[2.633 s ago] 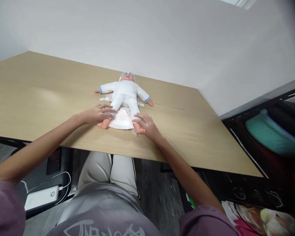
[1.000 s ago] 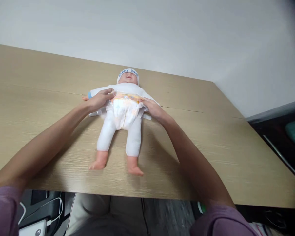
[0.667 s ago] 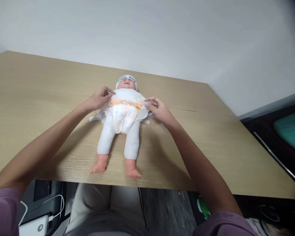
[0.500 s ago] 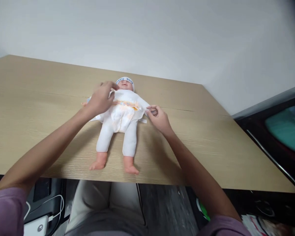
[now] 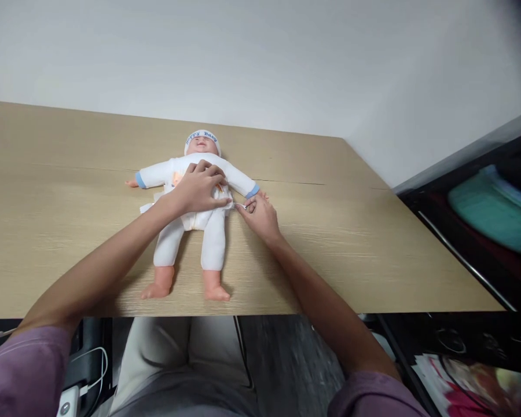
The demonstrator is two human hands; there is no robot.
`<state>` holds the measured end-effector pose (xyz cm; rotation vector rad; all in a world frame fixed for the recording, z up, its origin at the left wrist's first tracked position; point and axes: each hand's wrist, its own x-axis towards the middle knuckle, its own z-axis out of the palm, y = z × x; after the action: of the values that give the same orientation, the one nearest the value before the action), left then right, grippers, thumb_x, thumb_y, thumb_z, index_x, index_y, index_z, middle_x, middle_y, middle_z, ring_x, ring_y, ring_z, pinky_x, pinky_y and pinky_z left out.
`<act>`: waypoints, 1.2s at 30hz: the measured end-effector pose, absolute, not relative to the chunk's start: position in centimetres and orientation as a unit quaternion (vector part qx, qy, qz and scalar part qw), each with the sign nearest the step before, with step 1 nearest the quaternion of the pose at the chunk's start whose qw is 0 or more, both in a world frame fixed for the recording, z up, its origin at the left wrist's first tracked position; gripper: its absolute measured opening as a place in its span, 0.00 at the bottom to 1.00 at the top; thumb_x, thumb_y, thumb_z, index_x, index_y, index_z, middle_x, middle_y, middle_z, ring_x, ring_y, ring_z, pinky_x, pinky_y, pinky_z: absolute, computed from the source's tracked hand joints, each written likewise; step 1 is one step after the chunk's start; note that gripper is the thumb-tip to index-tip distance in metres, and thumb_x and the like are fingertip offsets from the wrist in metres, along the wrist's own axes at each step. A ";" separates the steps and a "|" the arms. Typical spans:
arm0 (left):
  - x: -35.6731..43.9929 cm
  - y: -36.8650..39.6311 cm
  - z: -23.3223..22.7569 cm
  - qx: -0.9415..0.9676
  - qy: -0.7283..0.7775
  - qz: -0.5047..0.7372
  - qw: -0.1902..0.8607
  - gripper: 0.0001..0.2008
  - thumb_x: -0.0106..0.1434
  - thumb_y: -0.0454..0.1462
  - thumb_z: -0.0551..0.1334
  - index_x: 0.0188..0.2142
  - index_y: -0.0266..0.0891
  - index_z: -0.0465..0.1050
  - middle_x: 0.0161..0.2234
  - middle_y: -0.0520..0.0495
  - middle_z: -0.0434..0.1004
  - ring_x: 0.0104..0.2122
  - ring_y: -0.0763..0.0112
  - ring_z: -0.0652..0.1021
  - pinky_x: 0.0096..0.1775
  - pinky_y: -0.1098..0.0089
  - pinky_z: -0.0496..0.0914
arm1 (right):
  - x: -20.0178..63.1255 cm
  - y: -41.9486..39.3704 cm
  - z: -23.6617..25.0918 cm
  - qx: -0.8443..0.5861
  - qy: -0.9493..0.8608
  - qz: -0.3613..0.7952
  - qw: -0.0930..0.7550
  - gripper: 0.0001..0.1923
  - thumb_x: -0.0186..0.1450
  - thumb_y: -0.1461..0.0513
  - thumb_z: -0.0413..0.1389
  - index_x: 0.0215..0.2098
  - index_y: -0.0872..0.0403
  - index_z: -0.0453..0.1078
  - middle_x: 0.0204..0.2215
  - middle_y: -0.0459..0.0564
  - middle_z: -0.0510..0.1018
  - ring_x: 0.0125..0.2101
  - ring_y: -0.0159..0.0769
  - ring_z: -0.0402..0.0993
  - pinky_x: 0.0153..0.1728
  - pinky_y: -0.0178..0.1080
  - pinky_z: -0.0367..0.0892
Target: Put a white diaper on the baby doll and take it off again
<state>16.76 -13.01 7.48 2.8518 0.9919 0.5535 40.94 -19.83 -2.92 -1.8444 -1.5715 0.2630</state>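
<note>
A baby doll [image 5: 212, 243] in a white suit with blue cuffs and a lettered headband lies on its back, feet toward me. Around its hips is a white diaper [image 5: 196, 221], partly hidden under my left hand. My left hand [image 5: 202, 188] rests across the doll's belly on the diaper's front, fingers spread and slightly curved, thumb reaching to the diaper's side. At the doll's hip on the right, my right hand [image 5: 258, 215] pinches the diaper's white side tab [image 5: 239, 204]. Another white tab [image 5: 146, 207] sticks out on the left side.
The wooden table [image 5: 330, 249] runs back to a pale wall [image 5: 243, 63]. On the right stands a dark shelf with a teal item [image 5: 495, 208]. Below the table edge are a white device with a cable [image 5: 69, 401] and printed papers [image 5: 469, 382].
My left hand has moved right and down onto the diaper's front. My right hand has gone from the doll's sleeve area to the diaper's side tab. The camera view has shifted slightly.
</note>
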 end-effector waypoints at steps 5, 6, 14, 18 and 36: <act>17.0 -13.3 7.2 0.924 0.332 0.186 0.026 0.27 0.66 0.55 0.72 0.57 0.44 0.85 0.63 0.38 0.81 0.64 0.30 0.71 0.65 0.36 0.64 | 41.5 -20.0 -2.1 -0.691 -0.604 0.187 0.351 0.24 0.68 0.40 0.64 0.28 0.46 0.68 0.25 0.46 0.76 0.30 0.44 0.73 0.38 0.45 0.69; 17.1 -13.3 7.2 0.924 0.333 0.187 0.025 0.27 0.65 0.55 0.72 0.57 0.44 0.85 0.63 0.38 0.81 0.64 0.30 0.71 0.65 0.36 0.64 | 41.6 -20.0 -1.8 -0.669 -0.605 0.218 0.372 0.26 0.68 0.38 0.62 0.27 0.46 0.68 0.24 0.45 0.75 0.29 0.42 0.71 0.37 0.43 0.67; 17.1 -13.2 7.0 0.924 0.330 0.191 0.024 0.29 0.62 0.55 0.74 0.58 0.43 0.84 0.64 0.38 0.81 0.64 0.30 0.71 0.64 0.36 0.65 | 40.5 -18.8 2.1 -0.530 -0.597 0.353 0.488 0.27 0.67 0.37 0.63 0.29 0.48 0.66 0.28 0.42 0.70 0.31 0.36 0.67 0.38 0.40 0.66; 17.1 -13.2 7.0 0.924 0.333 0.189 0.024 0.33 0.61 0.55 0.75 0.61 0.44 0.81 0.63 0.36 0.81 0.63 0.30 0.71 0.64 0.36 0.65 | 37.9 -16.6 2.8 -0.511 -0.618 0.362 0.476 0.25 0.69 0.39 0.61 0.31 0.47 0.65 0.28 0.41 0.69 0.32 0.36 0.68 0.39 0.41 0.68; 14.7 -11.6 8.8 0.912 0.259 0.193 0.252 0.57 0.59 0.56 0.79 0.80 0.47 0.56 0.72 0.33 0.75 0.72 0.32 0.68 0.71 0.34 0.61 | 36.3 -21.1 0.3 -0.385 -0.804 0.085 0.445 0.30 0.86 0.50 0.44 0.81 0.48 0.64 0.77 0.58 0.71 0.78 0.52 0.66 0.79 0.62 0.61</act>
<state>14.69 -11.62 8.83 2.4821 0.7033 0.5248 36.34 -21.07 0.33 -0.9538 -1.9917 0.2104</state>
